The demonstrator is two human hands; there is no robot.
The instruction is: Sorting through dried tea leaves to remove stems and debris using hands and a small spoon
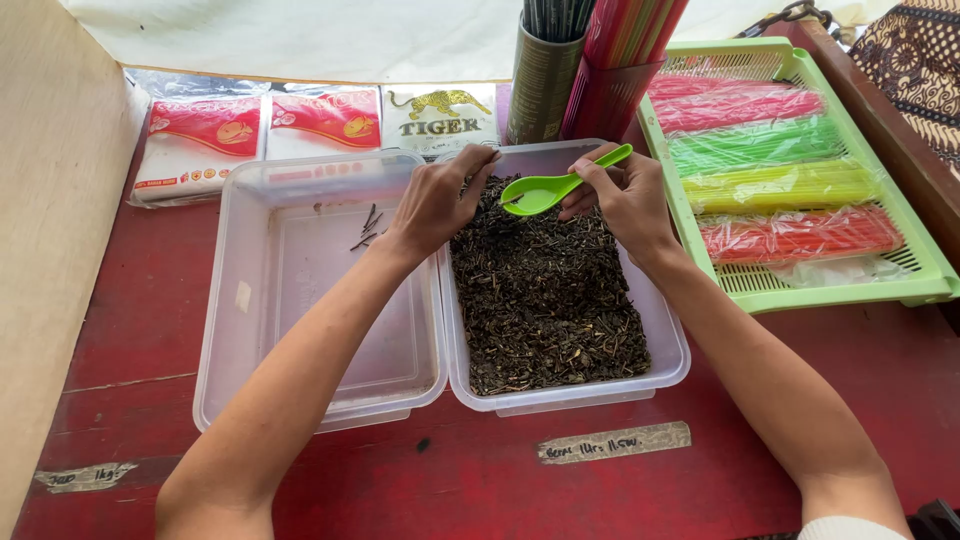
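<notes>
Over the tea leaves [545, 300], right hand [625, 200] holds spoon [550, 188] (green).

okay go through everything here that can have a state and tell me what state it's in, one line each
left hand: fingers pinched in the tea leaves
right hand: gripping the green spoon
green spoon: held above the leaves, bowl empty
right tub: open, nearly full of dark tea leaves
left tub: open, almost empty, few twigs
green tray: loaded with bagged straws

Near-empty left tub [320, 300] open — straw cups [590, 80] block behind
</notes>
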